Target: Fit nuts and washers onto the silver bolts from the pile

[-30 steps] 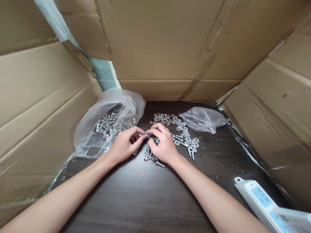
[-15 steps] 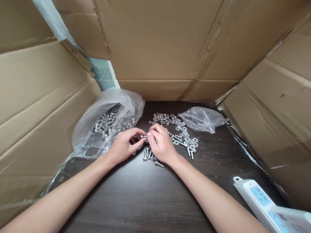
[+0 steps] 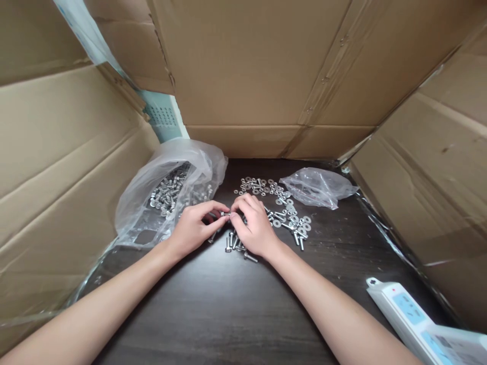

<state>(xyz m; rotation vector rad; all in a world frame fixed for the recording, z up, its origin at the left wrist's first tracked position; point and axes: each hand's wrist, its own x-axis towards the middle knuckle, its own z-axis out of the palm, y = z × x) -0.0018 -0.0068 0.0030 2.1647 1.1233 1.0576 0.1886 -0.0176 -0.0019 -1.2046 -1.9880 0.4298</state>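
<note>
A small silver bolt (image 3: 224,214) lies level between my two hands, above the dark table. My left hand (image 3: 195,223) pinches its head end between thumb and fingertips. At the other end, the thumb and curled fingers of my right hand (image 3: 255,226) close on the bolt's tip; whether a nut or washer sits there is hidden. Loose bolts (image 3: 228,243) lie on the table just below the hands. Beyond and to the right of my right hand, flat washers (image 3: 306,220), nuts and more bolts are scattered.
To the left, an open clear plastic bag (image 3: 131,203) holds many bolts. A crumpled plastic bag (image 3: 319,186) lies at the back right. Cardboard walls (image 3: 251,71) enclose the dark table (image 3: 213,314). A white power strip (image 3: 414,319) sits at front right.
Both hands stay together around the bolt. The right thumb and fingers have shifted slightly at its tip, and a little more of the bolt shows between the hands.
</note>
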